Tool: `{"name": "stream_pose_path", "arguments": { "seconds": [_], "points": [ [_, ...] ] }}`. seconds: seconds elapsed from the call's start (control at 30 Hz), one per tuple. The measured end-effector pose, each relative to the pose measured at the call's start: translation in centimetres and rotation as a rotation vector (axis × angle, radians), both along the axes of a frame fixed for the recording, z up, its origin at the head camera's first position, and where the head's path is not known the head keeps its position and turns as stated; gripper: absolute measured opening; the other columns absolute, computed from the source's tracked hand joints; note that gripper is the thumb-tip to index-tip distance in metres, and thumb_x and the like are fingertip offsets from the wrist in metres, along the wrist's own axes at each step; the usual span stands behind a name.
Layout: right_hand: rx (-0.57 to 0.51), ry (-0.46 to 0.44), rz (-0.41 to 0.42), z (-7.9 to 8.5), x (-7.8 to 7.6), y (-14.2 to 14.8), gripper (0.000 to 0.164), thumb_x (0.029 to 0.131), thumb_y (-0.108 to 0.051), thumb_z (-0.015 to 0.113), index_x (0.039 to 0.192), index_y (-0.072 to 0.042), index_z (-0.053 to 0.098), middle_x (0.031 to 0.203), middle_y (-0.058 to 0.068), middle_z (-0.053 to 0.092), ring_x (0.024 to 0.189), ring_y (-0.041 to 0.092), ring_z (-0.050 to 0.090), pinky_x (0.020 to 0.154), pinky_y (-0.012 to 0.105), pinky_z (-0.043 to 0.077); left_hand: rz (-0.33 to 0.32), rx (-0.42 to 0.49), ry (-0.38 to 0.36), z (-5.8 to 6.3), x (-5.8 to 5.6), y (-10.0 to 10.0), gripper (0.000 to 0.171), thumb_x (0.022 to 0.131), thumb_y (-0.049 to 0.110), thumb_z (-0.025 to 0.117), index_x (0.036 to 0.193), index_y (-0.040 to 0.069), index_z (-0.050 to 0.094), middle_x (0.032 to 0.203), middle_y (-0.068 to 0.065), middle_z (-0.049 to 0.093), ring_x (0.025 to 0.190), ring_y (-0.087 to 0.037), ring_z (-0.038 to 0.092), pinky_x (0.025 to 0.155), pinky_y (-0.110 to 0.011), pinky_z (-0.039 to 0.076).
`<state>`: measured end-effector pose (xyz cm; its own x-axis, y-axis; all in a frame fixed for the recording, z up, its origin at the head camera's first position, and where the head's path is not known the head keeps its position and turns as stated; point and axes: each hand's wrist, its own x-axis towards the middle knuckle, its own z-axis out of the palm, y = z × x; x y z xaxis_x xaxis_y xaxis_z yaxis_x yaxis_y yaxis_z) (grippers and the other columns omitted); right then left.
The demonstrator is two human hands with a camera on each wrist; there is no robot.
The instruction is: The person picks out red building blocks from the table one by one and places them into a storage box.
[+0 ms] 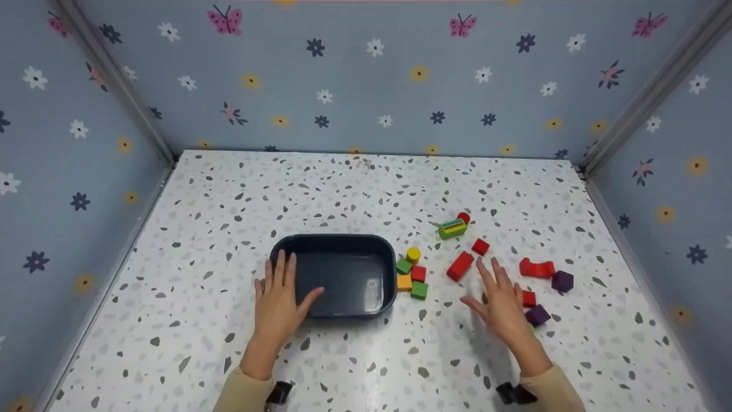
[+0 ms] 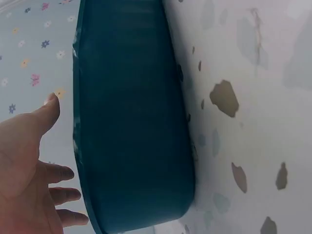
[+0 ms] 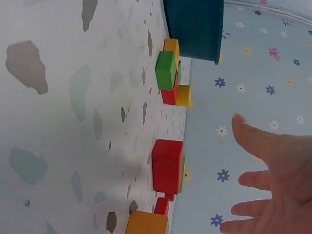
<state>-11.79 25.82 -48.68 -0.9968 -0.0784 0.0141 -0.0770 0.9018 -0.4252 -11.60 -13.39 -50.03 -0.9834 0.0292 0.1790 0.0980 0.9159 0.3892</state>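
Observation:
A dark blue plastic tub (image 1: 337, 283) stands on the table, and nothing lies inside it. My left hand (image 1: 280, 306) hovers at the tub's left side with fingers spread and thumb over the rim; in the left wrist view it looks apart from the wall. My right hand (image 1: 503, 306) is held above the toy blocks at the right, fingers spread, gripping nothing. Nearest to it are a long red block (image 1: 460, 266), a red cube (image 1: 529, 298) and a purple block (image 1: 537, 315). An orange block (image 3: 146, 223) shows in the right wrist view, hidden by the hand from above.
Against the tub's right side sit a yellow cylinder (image 1: 413, 254), an orange block (image 1: 404, 282) and green and red cubes. Farther back lie a striped green block (image 1: 453, 229) and a red round piece (image 1: 464, 218). A curved red block (image 1: 537, 268) and purple block (image 1: 563, 281) lie right.

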Motion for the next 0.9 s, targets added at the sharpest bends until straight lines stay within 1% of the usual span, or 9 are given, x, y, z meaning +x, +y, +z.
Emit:
{"name": "stream_pose_path", "arguments": {
  "seconds": [0.13, 0.23, 0.43, 0.53, 0.67, 0.77, 0.9],
  "points": [
    [-0.006, 0.032, 0.005, -0.3, -0.7, -0.1, 0.078, 0.078, -0.031, 0.067, 0.14, -0.008, 0.025, 0.143, 0.021, 0.016, 0.127, 0.04, 0.019, 0.095, 0.061, 0.014, 0.038, 0.036, 0.0, -0.4, -0.5, -0.5, 0.084, 0.082, 0.054, 0.051, 0.14, 0.003, 0.02, 0.145, -0.018, 0.014, 0.13, -0.041, 0.01, 0.096, -0.06, 0.016],
    [-0.012, 0.036, 0.006, -0.6, -1.3, -0.1, 0.079, 0.078, -0.032, 0.067, 0.14, -0.008, 0.024, 0.143, 0.021, 0.016, 0.127, 0.04, 0.02, 0.095, 0.06, 0.017, 0.065, 0.071, 0.003, -0.7, -1.0, -0.8, 0.083, 0.082, 0.05, 0.054, 0.14, 0.001, 0.02, 0.144, -0.02, 0.014, 0.128, -0.043, 0.014, 0.094, -0.06, 0.019],
    [-0.042, -0.032, -0.013, -1.2, -2.6, 0.0, 0.08, 0.078, -0.033, 0.067, 0.14, -0.009, 0.023, 0.143, 0.021, 0.015, 0.127, 0.04, 0.019, 0.096, 0.059, 0.018, 0.137, 0.103, 0.041, -1.1, -2.0, -1.2, 0.079, 0.083, 0.043, 0.057, 0.136, -0.005, 0.025, 0.138, -0.026, 0.023, 0.12, -0.043, 0.03, 0.087, -0.057, 0.031],
    [-0.046, -0.038, -0.018, -1.4, -3.2, 0.1, 0.079, 0.078, -0.032, 0.067, 0.139, -0.007, 0.024, 0.142, 0.022, 0.017, 0.126, 0.04, 0.021, 0.095, 0.059, 0.02, 0.174, 0.125, 0.036, -1.2, -2.5, -1.3, 0.075, 0.084, 0.04, 0.058, 0.134, -0.007, 0.027, 0.135, -0.028, 0.027, 0.114, -0.043, 0.037, 0.082, -0.054, 0.036],
    [-0.052, -0.056, -0.019, -1.8, -3.9, 0.1, 0.078, 0.079, -0.031, 0.066, 0.139, -0.005, 0.023, 0.141, 0.022, 0.019, 0.126, 0.04, 0.023, 0.094, 0.059, 0.022, 0.215, 0.148, 0.009, -1.2, -3.2, -1.4, 0.071, 0.085, 0.037, 0.056, 0.133, -0.008, 0.028, 0.129, -0.029, 0.032, 0.107, -0.044, 0.042, 0.077, -0.053, 0.039],
    [-0.066, -0.103, -0.031, -2.0, -4.4, 0.0, 0.079, 0.079, -0.033, 0.066, 0.14, -0.006, 0.021, 0.142, 0.021, 0.018, 0.126, 0.039, 0.022, 0.095, 0.058, 0.021, 0.246, 0.157, -0.001, -1.3, -3.6, -1.5, 0.068, 0.086, 0.034, 0.055, 0.132, -0.009, 0.03, 0.124, -0.029, 0.035, 0.105, -0.043, 0.043, 0.074, -0.053, 0.04],
    [-0.069, -0.158, -0.05, -2.2, -5.1, -0.3, 0.082, 0.079, -0.035, 0.065, 0.14, -0.007, 0.019, 0.143, 0.02, 0.016, 0.127, 0.038, 0.021, 0.097, 0.056, 0.02, 0.279, 0.154, 0.003, -1.3, -4.0, -1.6, 0.065, 0.086, 0.031, 0.056, 0.13, -0.01, 0.032, 0.116, -0.028, 0.039, 0.1, -0.043, 0.045, 0.069, -0.052, 0.042]
  ]
}}
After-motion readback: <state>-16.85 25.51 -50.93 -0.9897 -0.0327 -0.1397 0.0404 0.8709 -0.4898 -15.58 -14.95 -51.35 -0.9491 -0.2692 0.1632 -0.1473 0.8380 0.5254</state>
